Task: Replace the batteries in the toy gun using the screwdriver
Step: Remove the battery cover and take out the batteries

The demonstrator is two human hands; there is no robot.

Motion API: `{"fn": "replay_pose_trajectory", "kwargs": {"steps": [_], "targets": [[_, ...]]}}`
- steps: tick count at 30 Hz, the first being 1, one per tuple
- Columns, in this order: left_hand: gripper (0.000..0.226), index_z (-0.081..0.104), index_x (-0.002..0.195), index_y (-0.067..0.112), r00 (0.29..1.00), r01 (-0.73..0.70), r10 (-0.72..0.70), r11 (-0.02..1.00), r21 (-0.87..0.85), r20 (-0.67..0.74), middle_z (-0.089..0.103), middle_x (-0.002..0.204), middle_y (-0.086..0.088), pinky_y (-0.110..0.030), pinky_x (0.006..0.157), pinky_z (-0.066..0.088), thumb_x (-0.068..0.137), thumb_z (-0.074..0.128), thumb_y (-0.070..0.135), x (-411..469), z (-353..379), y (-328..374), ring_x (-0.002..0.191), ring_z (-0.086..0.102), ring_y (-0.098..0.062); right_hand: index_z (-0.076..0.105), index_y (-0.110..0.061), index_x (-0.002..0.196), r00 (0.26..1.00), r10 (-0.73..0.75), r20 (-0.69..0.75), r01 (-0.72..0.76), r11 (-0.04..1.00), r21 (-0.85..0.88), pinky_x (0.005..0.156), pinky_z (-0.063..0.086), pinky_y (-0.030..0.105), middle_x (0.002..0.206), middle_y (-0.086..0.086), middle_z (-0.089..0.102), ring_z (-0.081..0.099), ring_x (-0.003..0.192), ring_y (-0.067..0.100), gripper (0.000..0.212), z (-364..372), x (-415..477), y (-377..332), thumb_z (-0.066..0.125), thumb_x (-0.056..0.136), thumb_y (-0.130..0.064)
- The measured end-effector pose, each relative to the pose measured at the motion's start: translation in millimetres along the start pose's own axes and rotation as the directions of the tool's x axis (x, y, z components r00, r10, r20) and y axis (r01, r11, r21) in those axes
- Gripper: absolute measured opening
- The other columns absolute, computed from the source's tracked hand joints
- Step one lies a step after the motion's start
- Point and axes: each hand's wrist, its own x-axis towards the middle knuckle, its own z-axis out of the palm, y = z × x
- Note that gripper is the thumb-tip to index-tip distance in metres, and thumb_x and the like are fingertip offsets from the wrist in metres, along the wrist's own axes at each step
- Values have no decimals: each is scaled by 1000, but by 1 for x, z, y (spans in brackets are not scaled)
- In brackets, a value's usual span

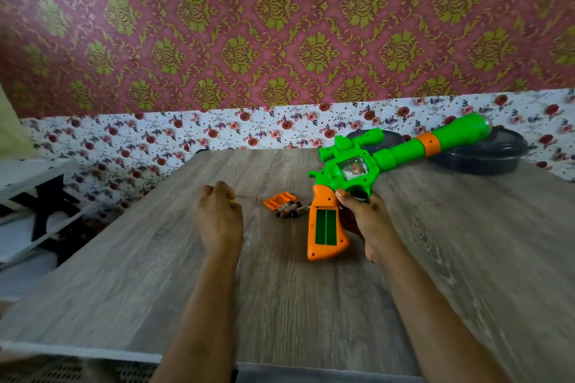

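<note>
While round gun (pixel 394 153), R fingers (pixel 342 195) curled

We see the toy gun (pixel 339 171) as smooth, glossy plastic with a clear, shiny window (pixel 353 168). The ribbed battery cover (pixel 279 199) is the same plastic, and the batteries (pixel 287 210) wear sleek wraps. The table (pixel 280 289) shows matt grey wood grain. The wall (pixel 280 25) looks papered.

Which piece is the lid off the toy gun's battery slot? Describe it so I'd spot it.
Start at the grey wood-grain table and find the green toy gun gripped by the right hand. Just left of its orange handle lies the battery cover. It is a small ribbed orange plate, unlike the dark cylindrical batteries beside it.
</note>
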Motion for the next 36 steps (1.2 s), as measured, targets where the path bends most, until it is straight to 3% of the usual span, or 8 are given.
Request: {"fn": "replay_pose_trajectory", "kwargs": {"steps": [9,15,18,21,25,27,31,36], "targets": [[29,61,116,10,970,89,-142,963,255,195,50,123,-18,-46,93,45,88,54,13,-4,-1,-5,114,48,-36,60,-12,105,998,46,-34,-45,998,31,60,48,26,85,4,65,61,76,16,22,-2,-6,-1,62,84,-14],[10,65,97,16,934,21,107,936,-351,340,69,96,-3,-14,63,45,90,59,15,-41,-23,29,75,60,-10,62,-14,89,993,69,-99,-64,997,52,59,47,21,78,0,64,61,70,12,7,-4,-21,-6,62,82,-12],[16,60,101,34,747,271,192,786,-556,636,68,96,-6,-29,68,57,86,65,33,-75,-35,42,75,67,-14,60,-8,108,978,174,-114,-166,983,74,80,51,30,95,8,67,64,86,21,48,-2,-27,-2,74,67,-28],[43,57,113,49,670,284,257,778,-560,697,71,102,0,-34,75,58,74,73,45,-91,-43,44,90,69,-15,58,-13,114,966,249,-75,-244,968,64,95,47,49,108,13,67,63,100,31,89,-6,-26,12,80,35,-47],[51,51,125,39,660,309,246,773,-555,710,70,101,-4,-15,63,52,84,69,16,-99,-55,48,85,67,-10,66,-10,106,963,269,-25,-270,961,-66,96,47,45,109,15,68,62,103,31,38,-1,-54,-4,72,73,-28],[50,50,124,38,662,324,212,784,-530,719,70,97,-4,-12,61,52,85,67,12,-104,-59,47,82,65,-11,64,-10,112,960,281,-10,-280,949,-146,97,45,40,117,9,64,59,109,25,37,-1,-61,-8,68,79,-26],[47,56,124,33,676,322,176,803,-502,716,71,88,-8,-16,62,47,84,68,11,-111,-64,44,76,62,-11,60,-5,115,982,184,-44,-189,945,-266,64,40,17,112,6,61,53,98,15,32,-6,-71,-11,63,85,-14],[37,64,117,25,673,331,132,826,-456,728,71,94,-6,-26,78,50,83,69,15,-111,-61,45,91,66,-16,65,-5,104,984,84,-155,-151,853,-499,84,49,33,110,16,67,62,103,30,31,-14,-81,-7,70,79,-22]]}}
